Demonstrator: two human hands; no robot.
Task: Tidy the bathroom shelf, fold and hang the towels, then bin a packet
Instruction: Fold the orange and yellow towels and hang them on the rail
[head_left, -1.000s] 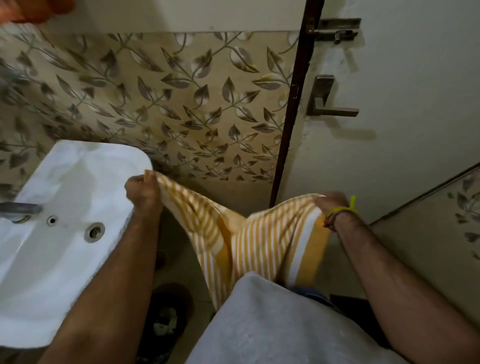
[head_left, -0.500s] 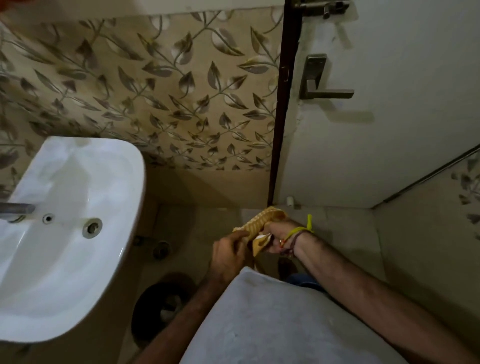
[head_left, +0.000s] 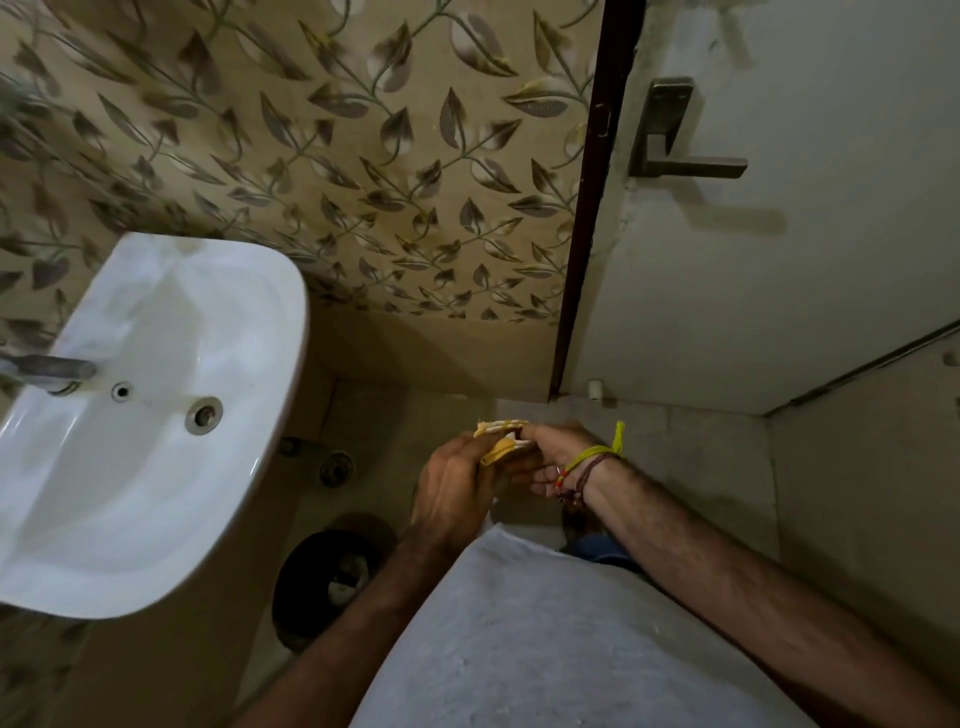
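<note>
From my view, both hands meet near centre, the left hand (head_left: 457, 486) and right hand (head_left: 558, 460) bunched on the towel (head_left: 501, 439). At nine o'clock the sink (head_left: 156, 415) juts out and blocks that side; its tap (head_left: 49, 370) sticks in from the edge. At twelve the tiled wall (head_left: 337, 156) closes off reach. At one o'clock stands the door (head_left: 779, 286), its handle (head_left: 685, 156) protruding. Bare floor (head_left: 701, 467) lies open at three o'clock; a dark bin (head_left: 332, 582) sits at seven
</note>
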